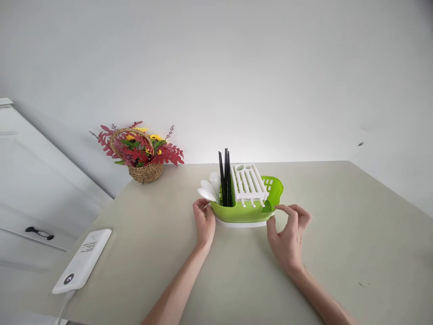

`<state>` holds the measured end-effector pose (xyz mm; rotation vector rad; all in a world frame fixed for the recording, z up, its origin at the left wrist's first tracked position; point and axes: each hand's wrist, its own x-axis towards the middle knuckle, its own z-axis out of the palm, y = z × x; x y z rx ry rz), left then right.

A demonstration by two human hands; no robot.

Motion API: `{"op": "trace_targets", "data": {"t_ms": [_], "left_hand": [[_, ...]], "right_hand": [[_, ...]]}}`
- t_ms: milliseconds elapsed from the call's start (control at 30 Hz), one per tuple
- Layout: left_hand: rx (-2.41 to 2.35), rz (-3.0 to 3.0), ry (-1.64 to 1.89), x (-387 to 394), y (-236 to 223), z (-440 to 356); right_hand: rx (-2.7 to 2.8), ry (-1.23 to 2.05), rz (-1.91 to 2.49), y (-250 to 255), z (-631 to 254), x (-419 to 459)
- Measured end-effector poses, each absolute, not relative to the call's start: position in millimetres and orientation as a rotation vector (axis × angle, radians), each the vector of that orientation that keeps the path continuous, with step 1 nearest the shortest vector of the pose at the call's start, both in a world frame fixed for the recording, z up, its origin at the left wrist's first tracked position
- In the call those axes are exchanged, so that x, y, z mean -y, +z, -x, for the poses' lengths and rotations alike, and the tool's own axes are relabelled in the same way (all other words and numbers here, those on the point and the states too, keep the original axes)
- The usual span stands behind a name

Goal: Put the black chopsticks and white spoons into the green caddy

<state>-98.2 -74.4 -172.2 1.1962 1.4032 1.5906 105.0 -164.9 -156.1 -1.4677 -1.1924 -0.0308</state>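
A green cutlery holder (243,214) with a white base tray (242,224) stands upright on the table. White spoons (208,193) lean out of its left end. Beside them stand black chopsticks (225,180). A slotted white rack (249,183) with small hooks along its front sits over the middle. My left hand (204,222) is closed against the holder's left end, its fingertips partly hidden. At the right end, my right hand (289,230) grips the holder's edge, index finger at the rim and thumb lower, near the base.
A wicker basket (146,174) of red and yellow artificial flowers stands at the back left. On the left table edge lies a white power bank (83,261) with a cable. A white cabinet (40,189) stands left of the table, and a wall (237,81) rises behind it.
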Motion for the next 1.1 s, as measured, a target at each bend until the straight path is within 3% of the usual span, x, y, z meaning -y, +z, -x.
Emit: {"op": "trace_targets", "data": {"t_ms": [533, 1100], "left_hand": [[-1.410, -1.300, 1.579, 70.7, -174.7, 100.6], [-1.373, -1.316, 1.457, 74.9, -166.2, 99.6]], "right_hand": [[1.343, 0.166, 1.519, -161.8, -108.0, 166.6], [1.345, 0.108, 1.555, -163.3, -107.7, 167.1]]}}
